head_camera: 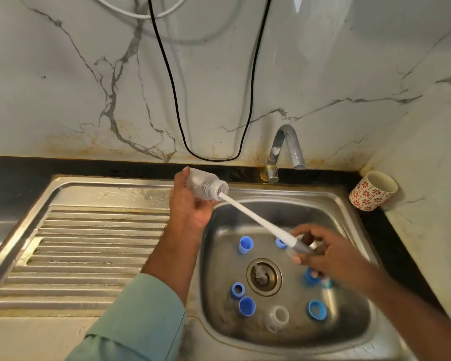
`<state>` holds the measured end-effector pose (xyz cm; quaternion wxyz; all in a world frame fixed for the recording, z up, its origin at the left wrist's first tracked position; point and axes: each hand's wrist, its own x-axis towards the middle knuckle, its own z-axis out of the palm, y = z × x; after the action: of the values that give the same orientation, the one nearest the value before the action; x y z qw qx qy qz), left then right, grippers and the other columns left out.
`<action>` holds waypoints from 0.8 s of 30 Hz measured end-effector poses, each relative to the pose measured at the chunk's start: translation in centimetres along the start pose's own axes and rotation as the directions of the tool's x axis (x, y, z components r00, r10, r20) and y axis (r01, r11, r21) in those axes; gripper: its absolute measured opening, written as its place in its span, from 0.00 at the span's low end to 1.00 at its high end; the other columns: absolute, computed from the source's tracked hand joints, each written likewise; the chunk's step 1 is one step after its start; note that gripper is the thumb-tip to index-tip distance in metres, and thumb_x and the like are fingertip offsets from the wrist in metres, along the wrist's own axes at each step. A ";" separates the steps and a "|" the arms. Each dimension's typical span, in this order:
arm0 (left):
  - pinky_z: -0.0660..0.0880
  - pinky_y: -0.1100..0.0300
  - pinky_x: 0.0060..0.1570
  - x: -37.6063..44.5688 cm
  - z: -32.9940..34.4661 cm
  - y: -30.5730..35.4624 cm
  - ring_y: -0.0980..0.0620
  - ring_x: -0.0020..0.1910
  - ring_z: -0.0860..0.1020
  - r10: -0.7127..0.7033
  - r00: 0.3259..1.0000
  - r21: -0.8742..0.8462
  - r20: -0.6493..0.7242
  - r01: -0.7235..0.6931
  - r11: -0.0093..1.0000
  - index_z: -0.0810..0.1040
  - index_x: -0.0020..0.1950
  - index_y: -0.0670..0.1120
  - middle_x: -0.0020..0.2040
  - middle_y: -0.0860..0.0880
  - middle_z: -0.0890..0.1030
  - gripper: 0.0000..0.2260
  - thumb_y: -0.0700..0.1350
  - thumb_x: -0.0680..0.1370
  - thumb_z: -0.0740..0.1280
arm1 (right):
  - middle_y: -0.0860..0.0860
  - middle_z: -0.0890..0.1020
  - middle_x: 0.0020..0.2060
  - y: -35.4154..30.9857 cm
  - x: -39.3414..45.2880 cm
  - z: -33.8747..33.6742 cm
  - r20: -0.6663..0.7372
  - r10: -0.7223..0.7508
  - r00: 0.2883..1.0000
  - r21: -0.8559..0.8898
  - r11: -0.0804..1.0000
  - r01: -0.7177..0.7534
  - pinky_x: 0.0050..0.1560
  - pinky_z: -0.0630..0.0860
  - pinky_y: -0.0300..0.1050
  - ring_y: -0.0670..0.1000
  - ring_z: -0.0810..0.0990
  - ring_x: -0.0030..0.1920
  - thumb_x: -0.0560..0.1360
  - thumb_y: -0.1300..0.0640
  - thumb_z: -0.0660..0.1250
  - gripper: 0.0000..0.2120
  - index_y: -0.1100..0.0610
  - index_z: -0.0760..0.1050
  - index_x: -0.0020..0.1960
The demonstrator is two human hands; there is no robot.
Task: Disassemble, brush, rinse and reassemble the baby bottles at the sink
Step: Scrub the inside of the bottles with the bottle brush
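My left hand (190, 204) grips a clear baby bottle (205, 186) over the sink's left rim, its open mouth tilted toward the basin. A white bottle brush (255, 220) runs from inside that mouth down to the right, where my right hand (323, 254) pinches its grey handle end. The brush head is hidden inside the bottle. In the steel sink (349, 332) lie several blue caps and rings (245, 244), among them one blue ring (317, 310) at the front right, and a clear bottle (275, 319) on its side.
The tap (284, 149) stands behind the basin with no water running. A patterned cup (372, 190) sits on the black counter at the right. A ribbed drainboard (89, 251) lies to the left. A black cable (172, 84) hangs down the marble wall.
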<state>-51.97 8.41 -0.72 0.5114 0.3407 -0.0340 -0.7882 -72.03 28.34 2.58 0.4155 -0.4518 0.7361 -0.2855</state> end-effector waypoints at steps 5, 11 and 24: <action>0.80 0.51 0.33 -0.2 1.9 0.0 0.43 0.48 0.78 0.211 0.948 -0.014 -0.237 -0.220 0.975 0.71 0.65 0.44 0.52 0.43 0.75 0.22 0.44 0.74 0.74 | 0.66 0.79 0.41 1.1 -1.0 5.9 -0.070 0.134 0.989 0.429 0.899 -0.091 0.38 0.80 0.52 0.58 0.80 0.32 0.73 0.67 0.71 0.08 0.68 0.75 0.49; 0.80 0.56 0.46 0.3 1.2 -0.7 0.49 0.54 0.76 0.515 0.813 0.300 -0.273 -0.437 0.848 0.66 0.58 0.53 0.55 0.49 0.72 0.18 0.44 0.76 0.72 | 0.57 0.74 0.30 -0.7 -0.9 5.9 0.282 0.238 0.930 0.481 0.803 -0.352 0.28 0.73 0.45 0.51 0.70 0.26 0.81 0.52 0.61 0.15 0.64 0.77 0.49; 0.79 0.57 0.41 0.4 -0.4 0.7 0.51 0.48 0.76 0.478 0.872 0.570 0.105 -0.446 0.690 0.75 0.54 0.48 0.48 0.52 0.76 0.11 0.37 0.76 0.71 | 0.54 0.83 0.44 -3.1 1.4 -2.7 -0.123 -0.827 0.549 -0.973 0.210 0.097 0.47 0.73 0.54 0.58 0.80 0.43 0.72 0.55 0.75 0.11 0.56 0.82 0.53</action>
<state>-51.30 7.86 -0.95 0.5657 0.4798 -0.3427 -0.5765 -73.36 25.90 5.84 -0.2964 -0.6840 0.6595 -0.0972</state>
